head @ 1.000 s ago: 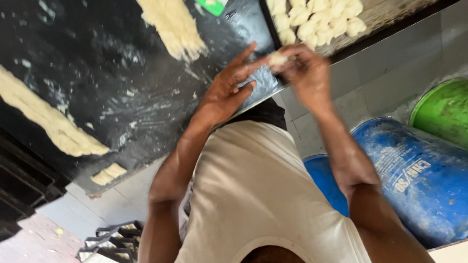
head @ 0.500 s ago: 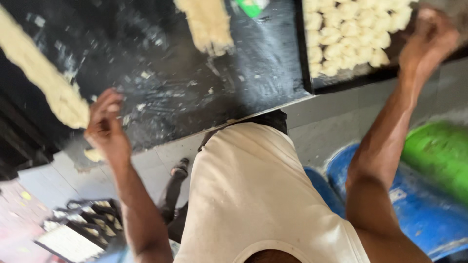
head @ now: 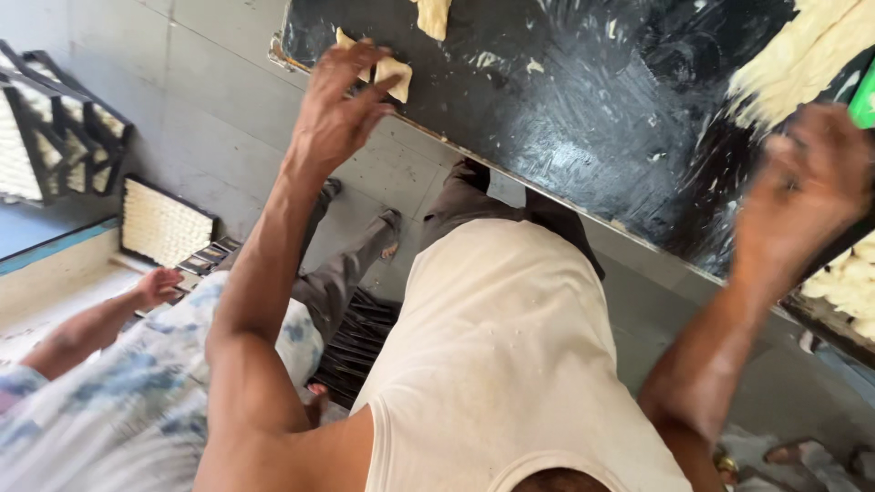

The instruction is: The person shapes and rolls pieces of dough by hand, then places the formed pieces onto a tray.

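reaching with left hand (head: 342, 109) to the near corner of the black table (head: 583, 100), fingers spread and unclenched, tips resting on or just over a small dough piece (head: 394, 75); nothing gripped yet. second scrap of dough (head: 434, 16) just beyond, apart from the first.

right hand (head: 807, 191) blurred by motion, held above the table's far side, between the long dough strip (head: 802, 59) and the tray of cut pieces (head: 852, 282); cannot tell whether closed, loose or carrying anything. green object (head: 864, 96) just beside it at the frame edge.

step in hand, judged: gathering loose dough at the table corner, contact stage, before any pinch.

next move, judged: calls for closing thumb against fingers around the piece, lifting clear of the metal edge without nudging it off onto the floor.

also noted: co-worker's hand (head: 157, 287) low at left, near a flat tray of pale rows (head: 162, 223); well apart from both working hands.
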